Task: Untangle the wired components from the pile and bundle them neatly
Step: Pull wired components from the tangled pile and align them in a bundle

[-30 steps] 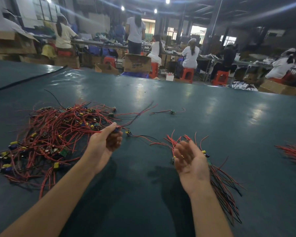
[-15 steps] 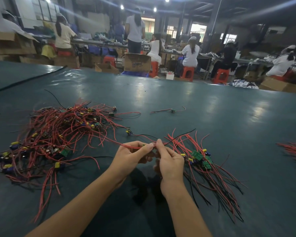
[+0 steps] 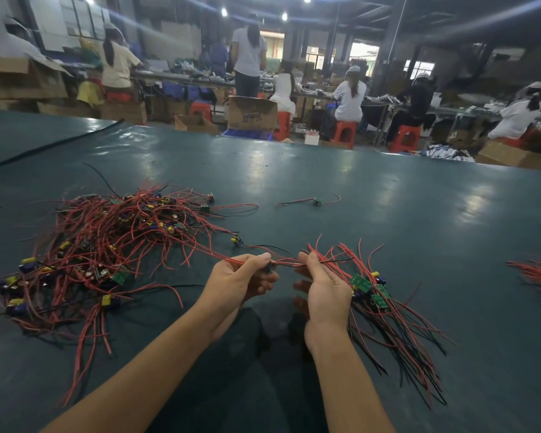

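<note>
My left hand (image 3: 241,281) pinches a red wire (image 3: 286,262) between thumb and fingertips, with a small dark part (image 3: 267,267) tucked right at the pinch. My right hand (image 3: 324,290) pinches the same wire between thumb and forefinger, its other fingers loosely curled. Half a second ago my fingertips were touching. Now the hands have drawn apart and a short run of wire shows between them. A second ago the left hand was up at the pile's near right side and the right hand was spread over the bundle.

The pile (image 3: 107,245) lies where it did, towards the left edge of the worktop (image 3: 388,198), and the held wire trails back into it. The bundle (image 3: 388,310) has not moved either. It lies just beside and partly behind my right hand, with its green boards (image 3: 361,282) near my knuckles.

My fingers hide most of that dark part, so I can't tell what it is. I can't follow the held wire once it enters the tangle. My right hand covers the bundle's inner side. A loose piece (image 3: 317,201) lies alone well beyond my hands, too small to make out. More red wires (image 3: 537,275) at the right edge are cut off by the frame.
</note>
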`<state>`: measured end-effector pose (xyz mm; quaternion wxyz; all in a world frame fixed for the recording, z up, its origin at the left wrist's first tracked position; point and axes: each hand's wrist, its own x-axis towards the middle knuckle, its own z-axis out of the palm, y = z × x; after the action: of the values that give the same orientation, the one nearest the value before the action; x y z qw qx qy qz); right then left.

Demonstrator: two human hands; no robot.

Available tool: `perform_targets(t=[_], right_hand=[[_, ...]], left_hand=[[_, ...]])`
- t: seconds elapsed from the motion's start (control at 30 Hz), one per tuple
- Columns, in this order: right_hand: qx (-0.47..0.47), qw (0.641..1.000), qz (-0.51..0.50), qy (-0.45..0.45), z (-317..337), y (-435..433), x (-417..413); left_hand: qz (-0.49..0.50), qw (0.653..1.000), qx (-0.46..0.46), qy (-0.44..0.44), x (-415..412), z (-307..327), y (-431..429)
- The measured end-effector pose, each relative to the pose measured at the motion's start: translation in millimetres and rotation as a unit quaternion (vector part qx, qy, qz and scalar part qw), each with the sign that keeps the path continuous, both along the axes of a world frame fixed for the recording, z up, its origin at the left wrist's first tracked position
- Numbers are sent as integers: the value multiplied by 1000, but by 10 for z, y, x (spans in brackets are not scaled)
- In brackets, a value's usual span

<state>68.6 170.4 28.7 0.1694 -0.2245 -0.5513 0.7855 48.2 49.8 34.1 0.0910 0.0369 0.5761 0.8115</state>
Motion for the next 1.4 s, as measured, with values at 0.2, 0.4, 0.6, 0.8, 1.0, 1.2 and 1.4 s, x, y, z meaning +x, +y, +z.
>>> perform_targets(t=[0.2, 0.4, 0.6, 0.8, 1.0, 1.2, 1.4], right_hand=[[-139, 990, 17, 0, 42, 35, -29], [-225, 973, 45, 6, 40, 100, -21], [-214, 976, 17, 26, 46, 87, -8], [-146, 982, -70, 100, 51, 58, 7], [-129, 978, -123, 108, 55, 36, 14], [-162, 970, -139, 113, 60, 65, 36], [-162, 981, -90, 61, 60, 101, 39]], left_hand=[[14, 999, 23, -20, 1, 60, -19], [-14, 999, 41, -20, 45, 97, 23], [-25, 998, 46, -17, 52, 112, 8], [-22, 999, 44, -13, 28, 93, -37], [-34, 999, 32, -1, 22, 69, -50], [-61, 998, 9, 20, 40, 42, -46], [-47, 999, -10, 24, 36, -7, -25]])
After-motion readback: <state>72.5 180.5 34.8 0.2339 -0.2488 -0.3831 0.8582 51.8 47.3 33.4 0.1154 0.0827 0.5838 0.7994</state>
